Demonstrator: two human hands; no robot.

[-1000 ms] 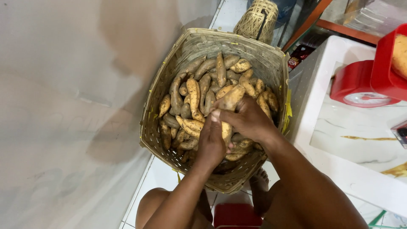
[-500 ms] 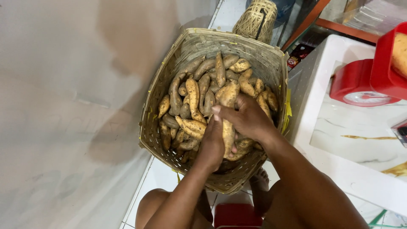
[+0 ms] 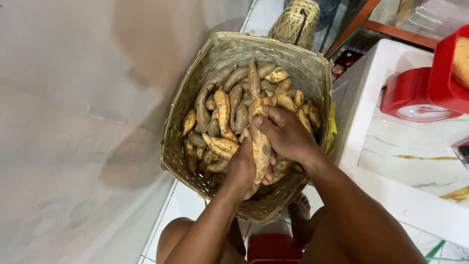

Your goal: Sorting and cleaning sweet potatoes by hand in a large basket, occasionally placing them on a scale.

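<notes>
1. A white tiled floor (image 3: 188,205) runs beside a pale wall (image 3: 73,122); on it stands a woven basket (image 3: 215,54), filled with brown and yellow sweet potatoes (image 3: 222,105).
2. Above the basket's near half, a person holds one long sweet potato (image 3: 260,146) between both hands.
3. The left hand (image 3: 243,168) wraps its near end from the left, fingers curled shut around it.
4. The right hand (image 3: 288,134) grips its upper part from the right, thumb laid across the skin.
5. Right of the basket stands a white table (image 3: 391,146) carrying a red scale (image 3: 415,95).
6. Beyond the basket's far rim sits a small wicker holder (image 3: 295,22).
7. Below the basket, bare knees and a foot (image 3: 299,208) flank a red stool (image 3: 273,247).
</notes>
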